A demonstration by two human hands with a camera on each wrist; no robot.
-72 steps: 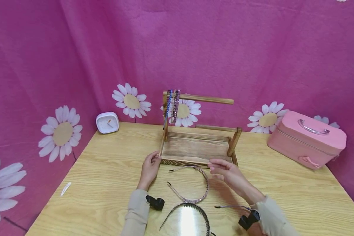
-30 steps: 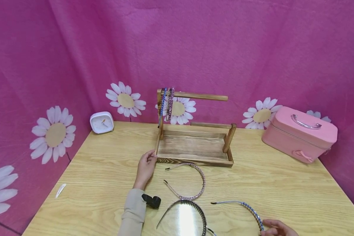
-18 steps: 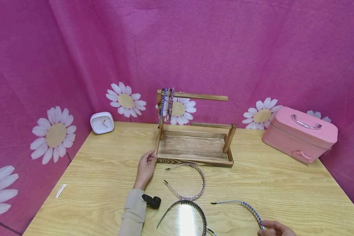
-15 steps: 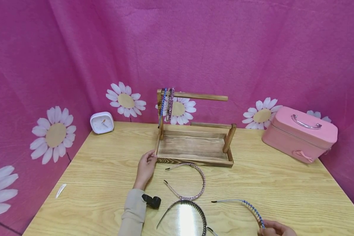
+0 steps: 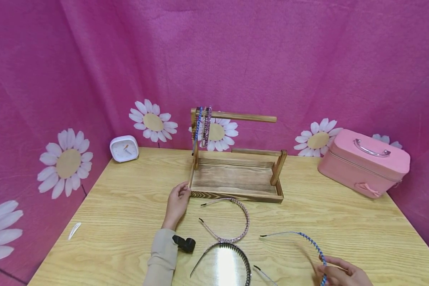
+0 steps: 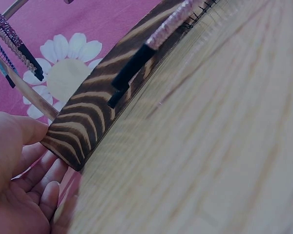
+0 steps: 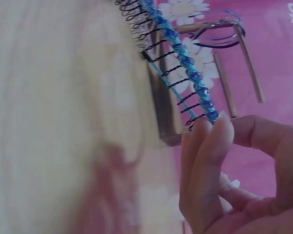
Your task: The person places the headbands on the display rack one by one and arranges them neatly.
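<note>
Blue beaded headband (image 5: 309, 241) pinched by the right hand (image 5: 343, 274); left hand (image 5: 176, 203), fingers relaxed, touches the wooden rack (image 5: 236, 196).

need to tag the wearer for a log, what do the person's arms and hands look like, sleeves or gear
Both hands are bare, with no gloves or rings visible. The left hand comes out of a beige long sleeve, with a small black wrist-mounted camera at the cuff. The right hand is cut off at the frame edge, its sleeve unseen.
</note>
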